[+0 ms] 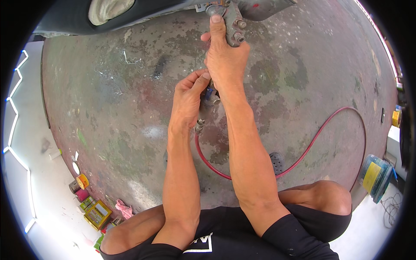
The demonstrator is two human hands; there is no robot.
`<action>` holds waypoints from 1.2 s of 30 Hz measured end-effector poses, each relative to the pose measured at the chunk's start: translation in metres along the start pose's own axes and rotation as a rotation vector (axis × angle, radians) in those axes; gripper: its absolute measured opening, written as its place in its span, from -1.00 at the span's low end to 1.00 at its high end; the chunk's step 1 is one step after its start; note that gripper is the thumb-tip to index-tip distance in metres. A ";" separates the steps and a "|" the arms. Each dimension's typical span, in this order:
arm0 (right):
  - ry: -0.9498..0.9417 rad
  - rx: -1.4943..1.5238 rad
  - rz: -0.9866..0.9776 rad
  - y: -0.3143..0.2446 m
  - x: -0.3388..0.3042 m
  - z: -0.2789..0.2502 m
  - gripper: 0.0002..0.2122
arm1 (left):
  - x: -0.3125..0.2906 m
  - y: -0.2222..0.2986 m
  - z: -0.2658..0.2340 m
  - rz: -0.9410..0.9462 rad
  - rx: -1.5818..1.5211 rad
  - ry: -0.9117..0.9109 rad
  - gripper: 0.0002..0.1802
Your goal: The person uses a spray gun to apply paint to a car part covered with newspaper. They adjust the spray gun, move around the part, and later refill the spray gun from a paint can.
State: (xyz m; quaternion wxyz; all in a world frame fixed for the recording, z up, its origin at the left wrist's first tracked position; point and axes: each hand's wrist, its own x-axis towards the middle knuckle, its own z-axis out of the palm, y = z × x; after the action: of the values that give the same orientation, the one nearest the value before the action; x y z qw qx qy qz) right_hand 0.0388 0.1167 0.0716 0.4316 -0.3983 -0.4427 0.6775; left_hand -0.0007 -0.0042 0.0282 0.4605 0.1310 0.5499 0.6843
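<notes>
My right hand (227,60) is wrapped around the handle of a metal spray gun (234,27), its thumb lying along the top. The gun points away from me, with worn knobs at its back end and a dark grey cup-like part (263,8) at its far right. Close below, my left hand (186,102) pinches the air fitting (212,96) under the handle with thumb and fingers; the fingertips are partly hidden. A metal coupling (199,125) hangs beneath that fitting and joins a red air hose (303,158).
A dark vehicle bumper (143,19) with a pale oval recess spans the upper left. The hose loops right across the stained concrete floor (130,108), near a round drain cover (276,162). Cans and a yellow box (98,214) stand lower left; a blue-green container (376,177) stands right.
</notes>
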 end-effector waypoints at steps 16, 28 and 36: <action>0.110 0.074 0.000 0.013 0.006 -0.005 -0.50 | 0.009 -0.007 -0.003 -0.078 0.156 0.014 -0.68; -0.031 0.042 0.095 0.020 -0.008 0.011 -0.40 | -0.003 -0.010 -0.019 -0.021 0.013 0.095 -0.67; -0.002 0.026 0.055 0.008 -0.003 0.009 -0.42 | -0.003 0.000 -0.008 -0.006 0.024 0.069 -0.65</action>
State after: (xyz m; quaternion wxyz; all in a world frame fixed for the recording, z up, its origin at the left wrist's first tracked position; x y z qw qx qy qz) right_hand 0.0297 0.1096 0.0672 0.4176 -0.4041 -0.4230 0.6952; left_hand -0.0047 -0.0115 0.0264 0.4419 0.1112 0.5741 0.6803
